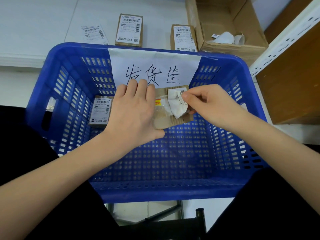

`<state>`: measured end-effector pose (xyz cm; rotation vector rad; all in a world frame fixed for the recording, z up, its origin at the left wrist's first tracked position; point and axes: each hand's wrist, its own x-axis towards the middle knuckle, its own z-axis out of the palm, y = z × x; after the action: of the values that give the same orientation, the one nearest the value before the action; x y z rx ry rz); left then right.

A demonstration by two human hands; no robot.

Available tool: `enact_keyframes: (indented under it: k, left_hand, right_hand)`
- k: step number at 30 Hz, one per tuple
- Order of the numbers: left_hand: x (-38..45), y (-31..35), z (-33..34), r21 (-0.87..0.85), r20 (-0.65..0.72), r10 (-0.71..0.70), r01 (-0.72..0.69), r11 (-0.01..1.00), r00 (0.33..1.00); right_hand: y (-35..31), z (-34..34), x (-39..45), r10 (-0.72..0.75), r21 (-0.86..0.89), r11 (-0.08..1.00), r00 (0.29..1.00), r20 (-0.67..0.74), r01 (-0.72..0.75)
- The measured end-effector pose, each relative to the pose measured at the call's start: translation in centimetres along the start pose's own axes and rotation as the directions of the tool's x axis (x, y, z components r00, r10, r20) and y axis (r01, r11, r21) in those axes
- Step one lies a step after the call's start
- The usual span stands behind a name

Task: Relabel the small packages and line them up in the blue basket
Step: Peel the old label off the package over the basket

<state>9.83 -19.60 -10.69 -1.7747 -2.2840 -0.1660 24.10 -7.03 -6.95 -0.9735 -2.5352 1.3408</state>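
While the left hand (pixel 134 110) grips the small package (pixel 170 108) by its left side, fingers curled over the far edge and thumb under the near corner, the right hand (pixel 209 105) pinches the old label (pixel 176 104) between thumb and forefinger. Label is crumpled and mostly lifted off; its lower part looks like it's still stuck to the cardboard. Package is held in the air over the blue basket (pixel 72 54), toward the far wall, below the handwritten paper sign (pixel 154 66).

Step in hand, as I read it: stripping the old label off this package. New label not on yet.

One relabelled package (pixel 101 110) already lies in the basket at the left wall. Two more labelled packages on the white table behind the basket: one (pixel 129 29) left of centre, one (pixel 184 38) beside the open cardboard box (pixel 233 47). A loose label sheet (pixel 94 34) lies flat on the table left of those. The box holds white crumpled scraps (pixel 225 38), probably peeled labels.

Next move likely needs: finish the peel with a steady pull, low angle, so the cardboard skin doesn't tear. Drop the scrap in the box. Then fetch the loose sheet, stick it square on the bare face, set the package next to the one in the basket.
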Motion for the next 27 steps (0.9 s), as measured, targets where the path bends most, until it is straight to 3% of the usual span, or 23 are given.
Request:
enact_keyframes:
  k: [6,11,27]
  left_hand:
    - [-0.1,0.2,0.2,0.020,0.032,0.013,-0.014,1.000,0.999]
    - [0.1,0.2,0.1,0.024,0.054,-0.001,-0.001,1.000,0.999]
    - [0.0,0.3,-0.2,0.012,0.047,0.007,-0.007,1.000,0.999]
  right_hand:
    - [0.4,2.4,-0.6,-0.135,-0.245,0.959,0.990,0.047,0.142]
    - [0.8,3.3,-0.7,-0.182,-0.251,0.954,0.981,-0.061,0.161]
    - [2.0,4.4,-0.3,-0.008,-0.052,0.999,0.976,-0.219,-0.003]
